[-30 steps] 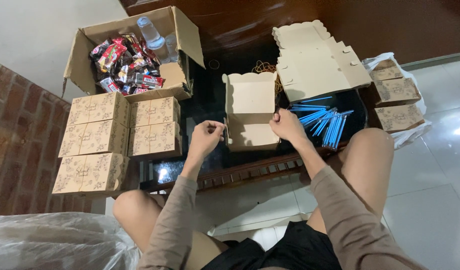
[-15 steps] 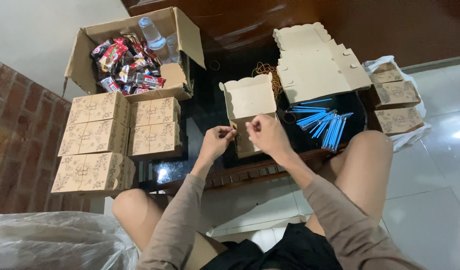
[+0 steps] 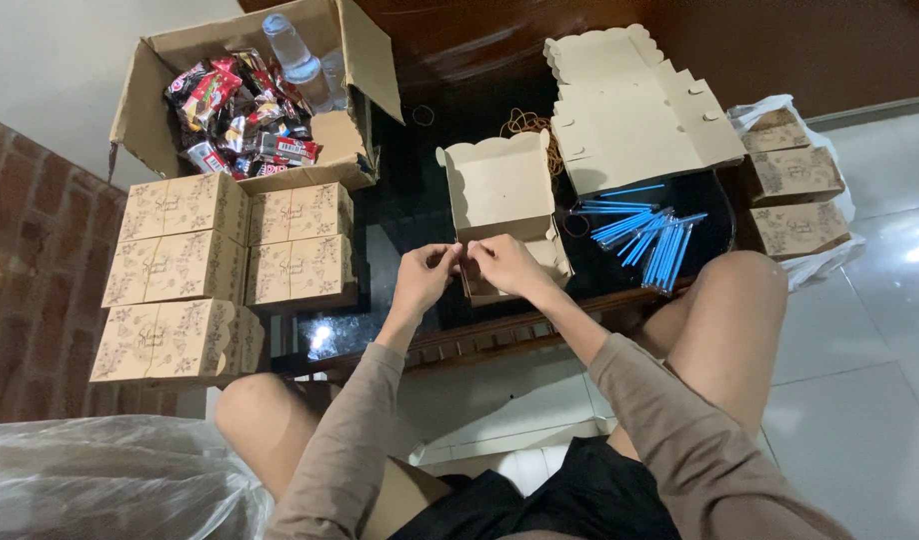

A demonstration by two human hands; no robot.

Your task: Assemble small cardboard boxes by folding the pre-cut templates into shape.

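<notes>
A small kraft paper box point(image 3: 505, 215) with scalloped edges stands open on the dark glass worktop point(image 3: 420, 190), its plain tan lid raised and leaning away from the person, its long axis running from the hands toward the far edge. The left hand point(image 3: 423, 278) and right hand point(image 3: 507, 265) meet at the box's near rim, fingertips pinched shut on the front flap, thumbs almost touching. Half a second ago the box was lifted and tilted toward the person; now it sits flatter, with the lid back and the inside showing. Beyond the left grip, a large open carton point(image 3: 150, 100) holds snack packets point(image 3: 235, 115) and water bottles point(image 3: 290, 50); just left of that grip stand stacked finished printed boxes point(image 3: 230, 260). Beyond the right grip lie flat unfolded box blanks point(image 3: 630, 110), and close to its right a heap of blue straws point(image 3: 650, 235).
</notes>
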